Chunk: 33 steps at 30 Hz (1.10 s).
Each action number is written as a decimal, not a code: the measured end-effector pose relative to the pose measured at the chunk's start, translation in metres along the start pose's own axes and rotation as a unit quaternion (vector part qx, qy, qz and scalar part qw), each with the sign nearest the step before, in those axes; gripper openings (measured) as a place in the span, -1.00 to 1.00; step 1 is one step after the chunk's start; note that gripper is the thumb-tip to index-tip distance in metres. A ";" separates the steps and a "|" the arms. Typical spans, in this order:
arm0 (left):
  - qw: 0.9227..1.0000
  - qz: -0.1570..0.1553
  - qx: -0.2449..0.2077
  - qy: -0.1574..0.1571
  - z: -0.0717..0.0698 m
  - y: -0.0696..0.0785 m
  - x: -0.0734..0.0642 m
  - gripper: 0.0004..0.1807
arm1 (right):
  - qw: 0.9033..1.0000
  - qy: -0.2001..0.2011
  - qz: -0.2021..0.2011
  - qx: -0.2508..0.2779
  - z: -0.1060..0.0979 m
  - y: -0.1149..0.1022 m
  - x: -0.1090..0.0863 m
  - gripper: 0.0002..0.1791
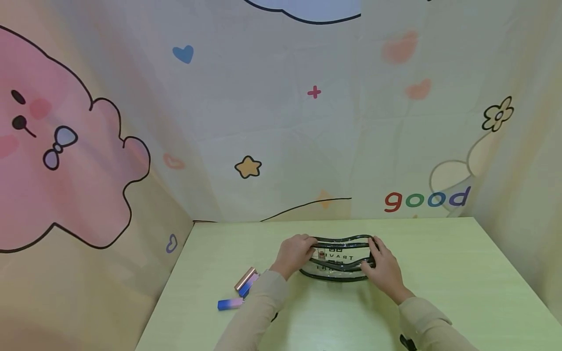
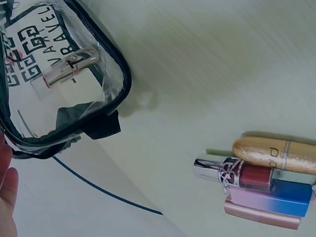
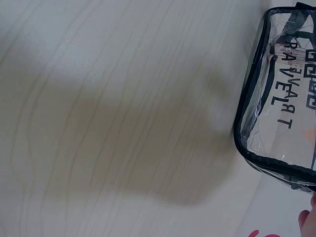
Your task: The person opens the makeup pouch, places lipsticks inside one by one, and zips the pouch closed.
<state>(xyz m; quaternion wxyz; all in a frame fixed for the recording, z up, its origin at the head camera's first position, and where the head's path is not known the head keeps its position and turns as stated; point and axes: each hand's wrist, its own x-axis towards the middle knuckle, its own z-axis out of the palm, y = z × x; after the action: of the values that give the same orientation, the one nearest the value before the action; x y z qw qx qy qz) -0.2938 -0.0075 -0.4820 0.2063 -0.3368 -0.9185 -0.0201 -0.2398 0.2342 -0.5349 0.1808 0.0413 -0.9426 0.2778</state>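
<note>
A clear zip pouch [image 1: 347, 254] with black piping and "TRAVEL" lettering is held in both hands over the table. My left hand [image 1: 295, 253] grips its left end, with the fingers over the top edge. At the other end, my right hand [image 1: 386, 268] holds the side, fingers on top and thumb at the front. Through the plastic, the left wrist view shows a small lipstick-like tube [image 2: 71, 66] inside the pouch. Only fingertips of each hand appear in the wrist views; the right wrist view shows the pouch's other end [image 3: 291, 128].
Left of the pouch, a rose-gold tube [image 1: 244, 279] and pink-blue tubes [image 1: 230, 304] lie on the pale table [image 1: 448, 273], partly behind the left sleeve. The left wrist view adds a red lip gloss [image 2: 254, 175] and a gold tube [image 2: 259, 150]. A printed curtain [image 1: 281, 122] hangs behind.
</note>
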 end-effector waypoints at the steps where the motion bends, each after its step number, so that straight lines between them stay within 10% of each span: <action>1: 1.000 0.003 0.000 0.011 0.000 -0.002 -0.001 -0.85 | 1.000 0.001 -0.001 -0.001 0.000 0.000 0.000 -0.30; 14: 0.995 0.005 0.010 0.095 0.004 -0.032 -0.022 -0.77 | 1.000 -0.006 0.002 0.001 -0.001 -0.001 0.000 -0.29; 25: 0.997 -0.074 0.002 -0.012 0.022 -0.057 -0.058 -0.58 | 1.000 -0.009 0.005 0.003 -0.002 -0.002 -0.001 -0.29; 33: 0.995 -0.095 0.002 -0.022 0.035 -0.072 -0.083 -0.57 | 1.000 -0.008 0.008 0.004 -0.001 -0.002 0.000 -0.29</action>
<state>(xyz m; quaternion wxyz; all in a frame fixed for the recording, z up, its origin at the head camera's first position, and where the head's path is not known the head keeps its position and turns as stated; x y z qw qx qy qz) -0.2944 -0.1082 -0.5389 0.1842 -0.2485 -0.9505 -0.0308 -0.2388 0.2335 -0.5334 0.1711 0.0371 -0.9431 0.2827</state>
